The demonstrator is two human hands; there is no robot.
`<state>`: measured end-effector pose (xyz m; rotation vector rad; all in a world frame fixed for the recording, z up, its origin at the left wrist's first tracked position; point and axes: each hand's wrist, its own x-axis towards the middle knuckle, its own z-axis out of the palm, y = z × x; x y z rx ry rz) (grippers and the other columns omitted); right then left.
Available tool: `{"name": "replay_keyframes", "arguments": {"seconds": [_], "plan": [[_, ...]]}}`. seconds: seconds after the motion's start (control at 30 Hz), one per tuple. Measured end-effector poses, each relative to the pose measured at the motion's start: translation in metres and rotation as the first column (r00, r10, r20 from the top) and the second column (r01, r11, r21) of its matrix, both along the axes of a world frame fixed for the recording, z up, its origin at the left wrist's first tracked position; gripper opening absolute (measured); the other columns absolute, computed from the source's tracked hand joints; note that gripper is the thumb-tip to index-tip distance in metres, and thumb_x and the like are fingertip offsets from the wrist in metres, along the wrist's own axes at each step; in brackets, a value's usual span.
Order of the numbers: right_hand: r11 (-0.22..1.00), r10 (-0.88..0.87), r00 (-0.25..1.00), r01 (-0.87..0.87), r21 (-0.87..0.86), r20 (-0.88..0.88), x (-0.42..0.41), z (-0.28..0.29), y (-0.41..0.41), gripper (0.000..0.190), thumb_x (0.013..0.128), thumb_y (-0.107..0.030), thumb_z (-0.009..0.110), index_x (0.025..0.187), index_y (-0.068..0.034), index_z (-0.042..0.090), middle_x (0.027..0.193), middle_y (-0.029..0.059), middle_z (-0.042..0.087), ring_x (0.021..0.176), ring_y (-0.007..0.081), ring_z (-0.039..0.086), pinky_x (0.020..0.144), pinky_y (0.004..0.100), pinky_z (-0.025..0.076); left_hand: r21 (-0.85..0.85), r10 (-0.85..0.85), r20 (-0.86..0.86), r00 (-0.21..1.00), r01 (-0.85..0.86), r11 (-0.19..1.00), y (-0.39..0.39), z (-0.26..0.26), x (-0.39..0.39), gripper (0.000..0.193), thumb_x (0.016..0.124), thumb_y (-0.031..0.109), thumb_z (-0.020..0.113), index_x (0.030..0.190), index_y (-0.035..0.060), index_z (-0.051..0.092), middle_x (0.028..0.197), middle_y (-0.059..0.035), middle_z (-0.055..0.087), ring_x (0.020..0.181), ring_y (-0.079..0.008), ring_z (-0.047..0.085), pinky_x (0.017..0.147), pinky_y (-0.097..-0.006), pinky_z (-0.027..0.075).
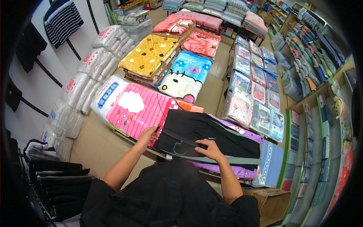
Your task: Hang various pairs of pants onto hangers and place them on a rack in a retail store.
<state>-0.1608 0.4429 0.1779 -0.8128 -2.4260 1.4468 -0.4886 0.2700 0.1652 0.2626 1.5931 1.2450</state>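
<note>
Black trousers (192,127) with grey side stripes lie flat across folded blankets, their waist end to the left. Over them is a black clip hanger (181,138) with a metal hook. My left hand (149,136) holds the hanger's left end, near a black clip. At the hanger's other end my right hand (209,149) has its fingers closed around the clip. The hook points towards me. Whether the clips grip any cloth cannot be told. A pink blanket (139,107) with a white cloud lies left of the trousers, and a blue folded textile (270,164) lies right of them.
Stacked blankets, one yellow (150,54), stand beyond the trousers. Packaged bedding (241,105) covers a table at the right. Plastic-wrapped bundles (90,61) are piled at the left. A rack of dark trousers (62,184) stands at lower left, and a cardboard box (272,204) at lower right.
</note>
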Motion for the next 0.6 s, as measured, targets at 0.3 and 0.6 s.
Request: {"name": "replay_keyframes", "arguments": {"seconds": [0.3, 0.6], "plan": [[0.993, -0.009, 0.999, 0.015, 0.115, -0.052, -0.004, 0.002, -0.004, 0.049, 0.085, -0.036, 0.082, 0.119, 0.0, 0.076, 0.105, 0.0181, 0.076, 0.097, 0.0336, 0.07, 0.086, 0.04, 0.054, 0.017, -0.005, -0.071, 0.997, 0.006, 1.0, 0.003, -0.003, -0.003, 0.061, 0.097, 0.065, 0.065, 0.107, 0.0061, 0.072, 0.103, -0.0053, 0.076, 0.085, -0.0097, 0.065, 0.072, -0.0259, 0.046], [0.974, 0.039, 0.997, -0.024, 0.227, -0.064, -0.02, 0.006, -0.007, 0.044, 0.083, -0.032, 0.085, 0.117, -0.004, 0.076, 0.1, 0.0129, 0.075, 0.093, 0.0297, 0.068, 0.087, 0.0398, 0.051, 0.114, 0.029, -0.184, 0.982, -0.008, 0.993, 0.002, -0.003, -0.003, 0.06, 0.099, 0.063, 0.062, 0.109, 0.0053, 0.072, 0.103, -0.0037, 0.074, 0.095, -0.0129, 0.067, 0.078, -0.0296, 0.046]]}}
